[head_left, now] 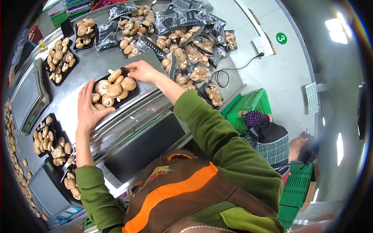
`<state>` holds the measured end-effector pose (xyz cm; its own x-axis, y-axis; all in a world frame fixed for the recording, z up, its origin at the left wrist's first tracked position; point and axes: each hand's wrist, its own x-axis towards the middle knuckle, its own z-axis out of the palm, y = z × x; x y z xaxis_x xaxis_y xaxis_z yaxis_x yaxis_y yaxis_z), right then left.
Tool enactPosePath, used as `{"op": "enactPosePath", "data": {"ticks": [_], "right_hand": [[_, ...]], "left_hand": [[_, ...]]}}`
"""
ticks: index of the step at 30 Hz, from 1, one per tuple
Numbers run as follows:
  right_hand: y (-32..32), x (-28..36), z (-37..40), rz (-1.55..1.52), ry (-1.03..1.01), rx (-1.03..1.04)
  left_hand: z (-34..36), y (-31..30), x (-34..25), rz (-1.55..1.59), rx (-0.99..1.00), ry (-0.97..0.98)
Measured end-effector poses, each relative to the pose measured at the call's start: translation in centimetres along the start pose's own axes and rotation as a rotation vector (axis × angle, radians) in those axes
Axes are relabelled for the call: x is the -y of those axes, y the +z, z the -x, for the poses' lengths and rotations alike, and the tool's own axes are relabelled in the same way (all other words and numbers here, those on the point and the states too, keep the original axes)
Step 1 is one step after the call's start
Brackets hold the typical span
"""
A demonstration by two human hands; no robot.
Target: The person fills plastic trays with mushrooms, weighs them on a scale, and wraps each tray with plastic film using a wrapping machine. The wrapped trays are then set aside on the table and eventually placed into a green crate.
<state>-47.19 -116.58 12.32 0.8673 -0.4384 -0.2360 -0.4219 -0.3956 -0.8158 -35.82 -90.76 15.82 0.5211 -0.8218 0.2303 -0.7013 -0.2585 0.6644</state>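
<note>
A black tray [137, 91] filled with brown mushrooms [114, 90] lies between my hands at the wrapping machine's edge. My left hand [90, 103] rests against the tray's left end, thumb stretched along its near side and fingers extended. At the tray's upper right corner, my right hand [142, 72] grips the rim with thumb and fingers. Several mushrooms are heaped in the tray, one with its pale stem pointing up. No film shows over them.
Wrapped mushroom packs [190, 54] are piled beyond my right hand. Open mushroom trays [60, 60] and a scale [29, 95] stand at the left. Loose mushrooms line the far left edge. Another person [272, 143] is at the right near green crates [248, 108].
</note>
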Motion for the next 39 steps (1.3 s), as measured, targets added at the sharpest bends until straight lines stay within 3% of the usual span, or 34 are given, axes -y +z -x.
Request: {"op": "enactPosePath", "data": {"ticks": [2, 6, 8, 10, 12, 14, 16, 18, 22, 24, 25, 32, 34, 37, 39], "right_hand": [[0.1, -0.8, 0.2, 0.099, -0.143, -0.057], [0.2, -0.3, 1.6, 0.019, -0.172, -0.047], [-0.1, 0.4, 2.0, -0.131, 0.068, 0.029], [-0.5, 0.2, 3.0, -0.212, 0.054, -0.035], [-2.0, -0.7, 5.2, 0.137, -0.199, -0.31], [-3.7, -2.2, 8.9, 0.112, -0.156, -0.292], [-4.8, -3.6, 11.8, 0.147, -0.129, -0.232], [-4.6, -4.0, 13.7, 0.04, 0.051, -0.233], [-2.1, -1.7, 12.3, 0.144, -0.086, -0.296], [-0.2, -0.6, 10.9, 0.521, -0.29, -0.354], [0.6, 0.2, 10.6, 0.483, -0.196, -0.251], [1.2, 0.6, 12.4, 0.44, -0.392, -0.353], [-0.4, 0.6, 14.6, 0.457, -0.309, -0.419], [-1.6, -1.8, 16.7, 0.739, 0.012, -0.294], [-0.8, -1.1, 16.6, 0.757, 0.027, -0.24]], "left_hand": [[0.6, 1.0, -0.7, -0.047, -0.018, 0.01], [1.9, 2.6, -1.0, -0.125, -0.129, 0.022], [1.7, 2.0, -1.5, 0.042, -0.137, -0.114], [2.1, 1.1, -1.9, 0.103, -0.167, -0.154], [3.9, 0.0, -0.8, 0.141, -0.319, -0.145], [7.5, -1.9, -0.8, 0.184, -0.488, -0.246], [12.1, -2.7, 0.8, 0.0, -0.572, -0.465], [14.6, -2.6, 0.3, -0.084, -0.504, -0.659], [15.5, -1.7, -2.0, -0.19, -0.415, -0.565], [15.5, -1.7, -2.1, -0.172, -0.472, -0.576], [15.6, -1.9, -2.1, -0.18, -0.474, -0.603], [17.4, -2.4, -1.5, -0.25, -0.491, -0.665], [17.7, -2.2, -1.5, -0.274, -0.478, -0.648], [17.0, -1.5, -2.3, -0.471, -0.429, -0.514], [15.5, -1.0, -3.8, -0.559, -0.339, -0.462]]}}
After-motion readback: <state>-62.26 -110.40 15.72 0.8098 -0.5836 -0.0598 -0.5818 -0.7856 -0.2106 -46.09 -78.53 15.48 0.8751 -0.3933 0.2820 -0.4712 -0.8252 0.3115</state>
